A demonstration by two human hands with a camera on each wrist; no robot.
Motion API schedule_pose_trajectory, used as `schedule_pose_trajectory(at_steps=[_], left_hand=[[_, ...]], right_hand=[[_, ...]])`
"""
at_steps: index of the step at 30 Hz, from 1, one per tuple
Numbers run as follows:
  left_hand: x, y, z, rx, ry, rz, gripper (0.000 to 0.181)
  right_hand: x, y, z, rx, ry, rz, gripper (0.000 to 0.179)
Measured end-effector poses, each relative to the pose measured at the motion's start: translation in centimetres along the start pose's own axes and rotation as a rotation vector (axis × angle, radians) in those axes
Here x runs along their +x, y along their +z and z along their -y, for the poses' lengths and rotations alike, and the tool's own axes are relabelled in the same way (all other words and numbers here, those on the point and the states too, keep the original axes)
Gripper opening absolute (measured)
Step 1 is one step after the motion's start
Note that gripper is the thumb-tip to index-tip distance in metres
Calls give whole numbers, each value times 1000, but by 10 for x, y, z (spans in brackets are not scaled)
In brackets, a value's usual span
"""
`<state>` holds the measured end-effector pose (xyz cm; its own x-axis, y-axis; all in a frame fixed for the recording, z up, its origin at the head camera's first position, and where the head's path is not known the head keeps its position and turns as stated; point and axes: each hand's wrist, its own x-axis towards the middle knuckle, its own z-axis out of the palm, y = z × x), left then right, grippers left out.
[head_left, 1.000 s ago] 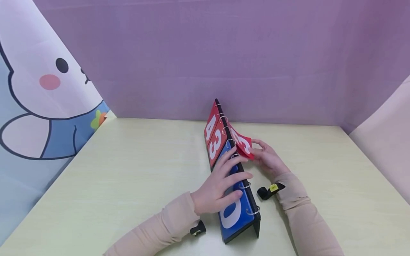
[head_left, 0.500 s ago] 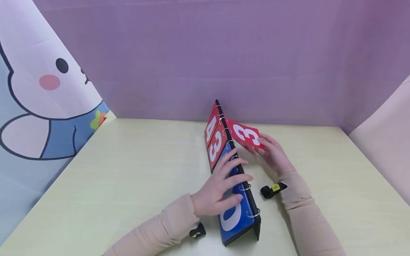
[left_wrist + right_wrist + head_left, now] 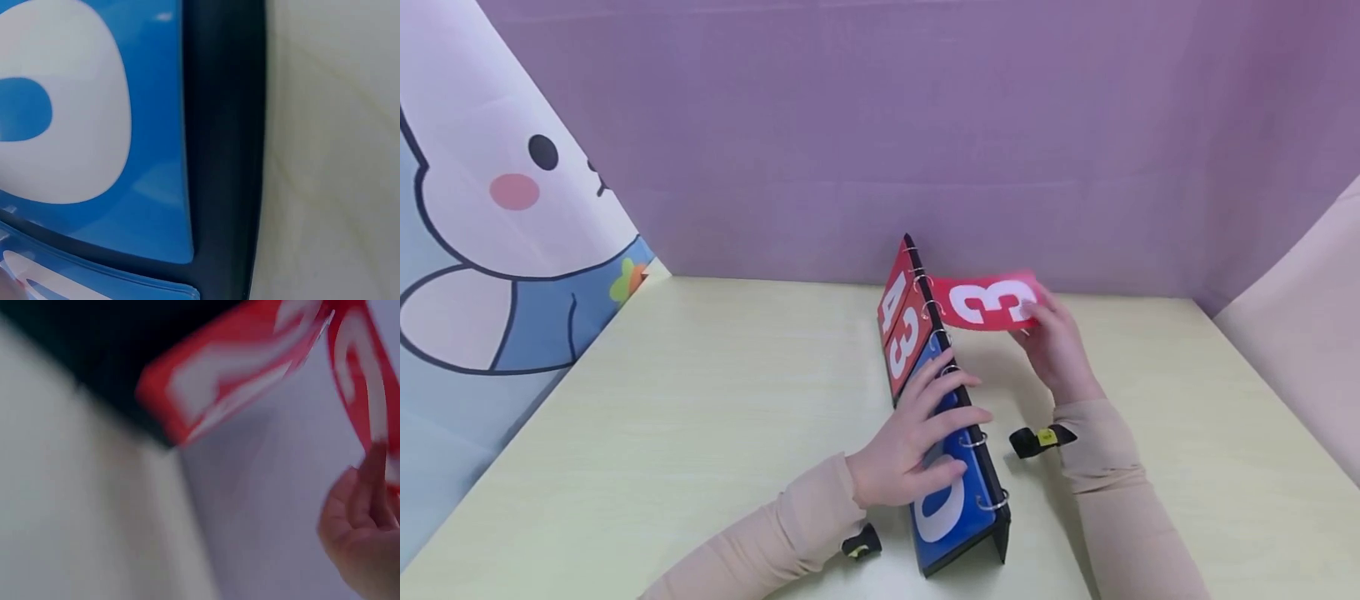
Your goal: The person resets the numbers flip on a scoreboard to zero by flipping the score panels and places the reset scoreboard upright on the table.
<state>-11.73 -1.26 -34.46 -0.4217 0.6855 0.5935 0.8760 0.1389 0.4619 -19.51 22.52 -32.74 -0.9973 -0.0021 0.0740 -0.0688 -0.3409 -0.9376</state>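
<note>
A tabletop flip scoreboard (image 3: pixel 988 467) stands tented on the table, with a black frame and ringed number cards. My left hand (image 3: pixel 904 450) rests across its blue side, fingers spread over the ridge. Under that hand lies a blue card (image 3: pixel 970 510) with a white 0, partly covered. My right hand (image 3: pixel 1062 350) pinches the free edge of a red number card (image 3: pixel 988 302) showing a white 3, lifted out from the right face. The right wrist view shows fingers (image 3: pixel 369 506) on this card and another red card (image 3: pixel 225 369) hanging from the board, blurred.
Red cards reading 4 (image 3: pixel 892 298) and 3 (image 3: pixel 903 342) lie on the board's left face. The pale table (image 3: pixel 737 375) extends to both sides. A purple cloth (image 3: pixel 850 142) rises behind it, and a cartoon-printed sheet (image 3: pixel 467 217) hangs at left.
My right hand has raised the red 3 card up and to the right, from near the board's right face to about level. The left hand has stayed in place.
</note>
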Motion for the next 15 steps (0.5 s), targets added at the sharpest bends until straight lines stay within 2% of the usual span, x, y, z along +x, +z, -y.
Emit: schedule_pose_trajectory(at_steps=[3,6,11,15], left_hand=[[0,-1,0,0,-3,-4,41],[0,-1,0,0,-7,-6,41],[0,0,1,-4,4,-15,42],[0,0,1,-12,13,-17,45]], right_hand=[[-5,18,9,64,-133,26,40],[-11,31,15,17,-205,45,42],[-13,45,16,-136,-239,27,47],[-11,51,13,-249,-260,77,52]])
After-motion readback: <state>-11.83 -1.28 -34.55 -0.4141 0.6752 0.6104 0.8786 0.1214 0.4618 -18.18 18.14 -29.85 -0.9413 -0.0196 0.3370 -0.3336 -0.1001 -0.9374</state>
